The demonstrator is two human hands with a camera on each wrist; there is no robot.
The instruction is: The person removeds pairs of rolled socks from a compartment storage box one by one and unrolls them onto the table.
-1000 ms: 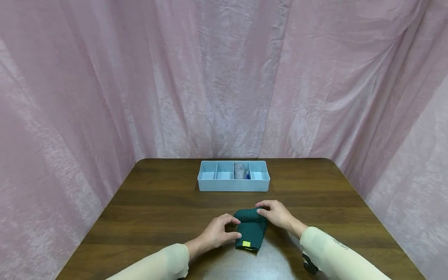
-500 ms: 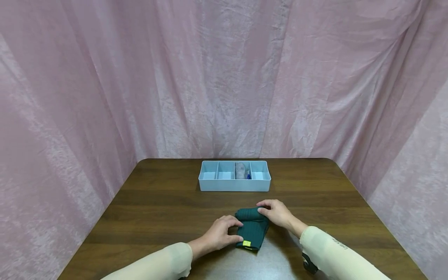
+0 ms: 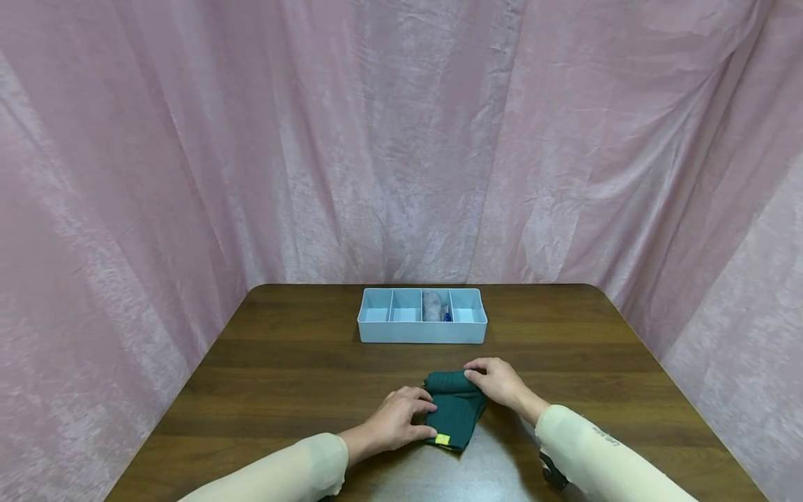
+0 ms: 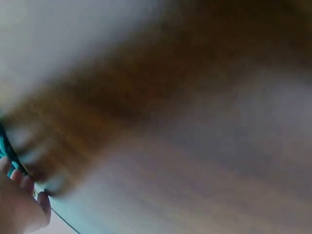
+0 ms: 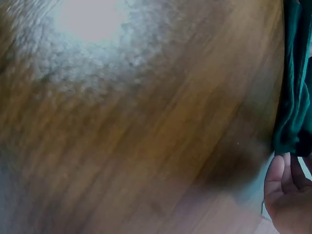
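Observation:
A folded dark green ribbed cloth with a small yellow label lies on the table, its far end turned over in a thick roll. My right hand pinches the far right end of that roll, thumb on the near side and fingers behind it. My left hand rests at the cloth's left edge, thumb by the yellow label and spread fingertips on the side. In the right wrist view, layered edges of the green cloth rise above the fingertips. The left wrist view shows only a sliver of the left hand and cloth.
Beyond the cloth stands a light blue box with several compartments. One compartment holds a grey rolled item and a small blue-marked piece. The brown wooden table has rounded far corners, and pink curtains hang around it.
The left hand has shifted slightly right, onto the cloth's edge, with its thumb moving down to the label. The right hand keeps its place at the roll, its thumb slightly higher.

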